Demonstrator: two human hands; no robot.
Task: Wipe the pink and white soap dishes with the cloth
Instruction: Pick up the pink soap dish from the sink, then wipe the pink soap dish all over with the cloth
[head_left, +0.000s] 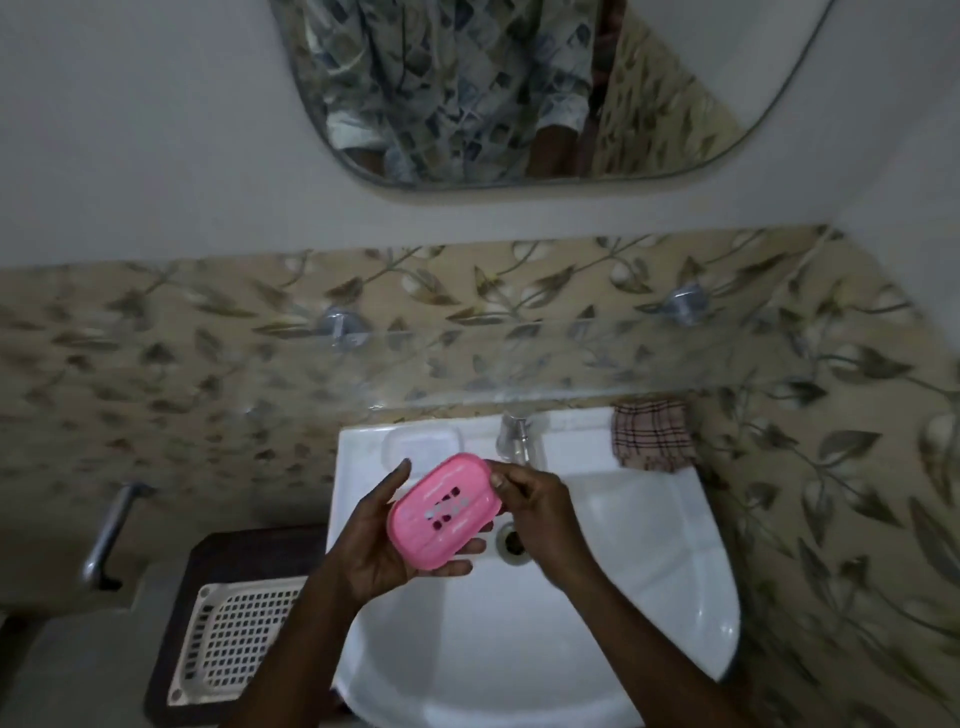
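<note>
The pink soap dish (445, 509), oval with drain slots, is held over the white sink (623, 597). My left hand (384, 540) cradles it from below and the left. My right hand (535, 499) pinches its right end with thumb and fingers. The white soap dish (423, 442) lies on the sink's back ledge, just behind the pink one. The checked cloth (652, 435) lies on the sink's back right corner, apart from both hands.
A chrome tap (514, 436) stands at the middle of the back ledge, and the drain (511, 540) shows beside my right hand. A glass shelf (467, 364) juts from the tiled wall above. A white perforated tray (234, 639) lies to the left, below a metal handle (111, 535).
</note>
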